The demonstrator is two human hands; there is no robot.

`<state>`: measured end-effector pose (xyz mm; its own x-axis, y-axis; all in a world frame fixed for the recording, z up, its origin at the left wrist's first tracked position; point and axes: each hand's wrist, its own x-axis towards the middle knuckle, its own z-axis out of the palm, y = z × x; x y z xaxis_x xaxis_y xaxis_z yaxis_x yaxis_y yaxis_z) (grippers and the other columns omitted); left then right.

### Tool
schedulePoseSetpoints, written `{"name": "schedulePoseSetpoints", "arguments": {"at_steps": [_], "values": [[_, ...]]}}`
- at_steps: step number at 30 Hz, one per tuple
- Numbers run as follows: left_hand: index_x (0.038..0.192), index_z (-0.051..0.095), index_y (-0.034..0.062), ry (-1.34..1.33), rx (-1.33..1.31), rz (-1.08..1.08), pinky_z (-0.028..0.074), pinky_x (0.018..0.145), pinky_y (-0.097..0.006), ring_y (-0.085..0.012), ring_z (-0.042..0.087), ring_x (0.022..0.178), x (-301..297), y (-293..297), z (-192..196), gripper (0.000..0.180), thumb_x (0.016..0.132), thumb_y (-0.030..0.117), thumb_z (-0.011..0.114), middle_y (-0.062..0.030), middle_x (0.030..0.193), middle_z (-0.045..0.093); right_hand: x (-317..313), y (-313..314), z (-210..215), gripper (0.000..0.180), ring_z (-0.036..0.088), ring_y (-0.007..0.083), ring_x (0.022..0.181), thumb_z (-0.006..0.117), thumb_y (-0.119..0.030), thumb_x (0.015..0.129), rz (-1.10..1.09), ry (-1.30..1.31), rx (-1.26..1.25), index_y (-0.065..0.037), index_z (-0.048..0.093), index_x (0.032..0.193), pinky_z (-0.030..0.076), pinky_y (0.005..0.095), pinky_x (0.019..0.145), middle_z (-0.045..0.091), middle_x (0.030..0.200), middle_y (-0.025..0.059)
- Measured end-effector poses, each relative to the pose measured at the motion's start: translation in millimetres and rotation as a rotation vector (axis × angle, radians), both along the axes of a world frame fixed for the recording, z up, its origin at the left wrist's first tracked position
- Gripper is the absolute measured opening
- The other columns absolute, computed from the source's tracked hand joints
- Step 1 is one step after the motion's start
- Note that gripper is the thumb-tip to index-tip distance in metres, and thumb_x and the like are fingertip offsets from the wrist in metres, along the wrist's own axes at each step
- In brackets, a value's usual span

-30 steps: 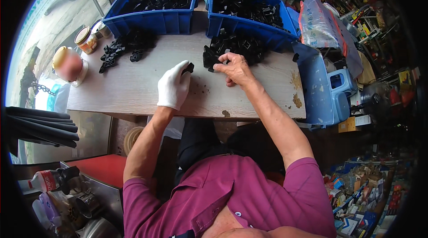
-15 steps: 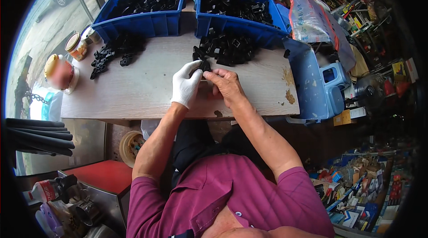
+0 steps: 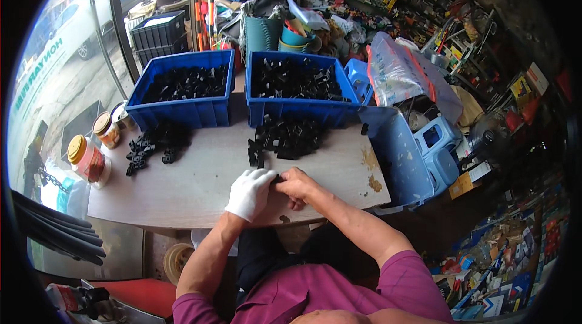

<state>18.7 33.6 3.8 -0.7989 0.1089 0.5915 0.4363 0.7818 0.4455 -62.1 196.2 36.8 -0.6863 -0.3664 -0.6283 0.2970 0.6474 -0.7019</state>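
My left hand (image 3: pixel 248 194), in a white glove, and my bare right hand (image 3: pixel 299 184) meet near the front of the wooden table (image 3: pixel 182 187). Both are closed on a small black plastic part (image 3: pixel 277 179), which shows only between the fingertips; its shape is mostly hidden. Just beyond my hands lies a heap of black plastic parts (image 3: pixel 292 137). One loose part (image 3: pixel 255 153) sits at that heap's near left edge, close to the gloved fingers. A second pile of black parts (image 3: pixel 145 149) is at the table's left.
Two blue bins full of black parts, a left one (image 3: pixel 182 119) and a right one (image 3: pixel 291 110), stand along the far edge. Lidded jars (image 3: pixel 88 160) line the left side. A light blue tub (image 3: pixel 400 166) and a blue stool (image 3: pixel 441 166) are beside the table's right edge.
The view has tilted upward, so the table appears lower. My hands have come slightly nearer to me, away from the right heap, and remain together on the black part.
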Motion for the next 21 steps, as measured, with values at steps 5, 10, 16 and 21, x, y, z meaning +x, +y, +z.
{"name": "schedulePoseSetpoints", "arguments": {"at_steps": [5,10,16,21], "values": [[0.103,0.069,0.0110,0.070,-0.106,-0.042,0.054,0.076,-0.043,-0.0324,0.066,0.090,-4.2,-0.3,0.6,0.022,0.082,0.011,0.063,-0.0066,0.097,0.069,-5.3,9.8,2.7,0.021,0.067,0.0263,0.052,0.067,-0.019,0.095,0.035,0.110,0.016,0.000,0.062,0.103,0.055,0.0391,0.042,0.066,0.075,0.0160],[0.105,0.067,0.0109,0.026,-0.223,-0.026,0.054,0.075,-0.043,-0.0307,0.068,0.092,10.4,3.7,7.0,0.022,0.083,0.012,0.064,-0.0065,0.101,0.071,13.6,17.0,-0.9,0.025,0.061,0.0192,0.047,0.071,-0.015,0.088,-0.044,0.178,-0.128,-0.005,0.055,0.105,0.050,0.0364,0.038,0.060,0.069,0.0084],[0.128,0.065,0.0124,-0.050,-0.281,0.010,0.054,0.081,-0.046,-0.0340,0.065,0.105,14.5,3.2,-6.5,0.041,0.086,0.017,0.063,-0.0090,0.117,0.069,5.2,18.8,-15.9,0.032,0.059,0.0156,0.045,0.073,-0.012,0.087,-0.037,0.117,-0.165,-0.014,0.057,0.115,0.049,0.0353,0.035,0.058,0.067,0.0039],[0.113,0.069,0.0143,0.042,-0.196,-0.005,0.051,0.077,-0.043,-0.0291,0.065,0.101,8.7,7.4,4.2,0.029,0.085,0.020,0.064,-0.0051,0.105,0.069,0.9,22.2,-3.4,0.050,0.060,0.0182,0.045,0.066,-0.005,0.087,0.008,0.167,-0.168,-0.012,0.060,0.136,0.048,0.0342,0.037,0.063,0.068,0.0096]]}}
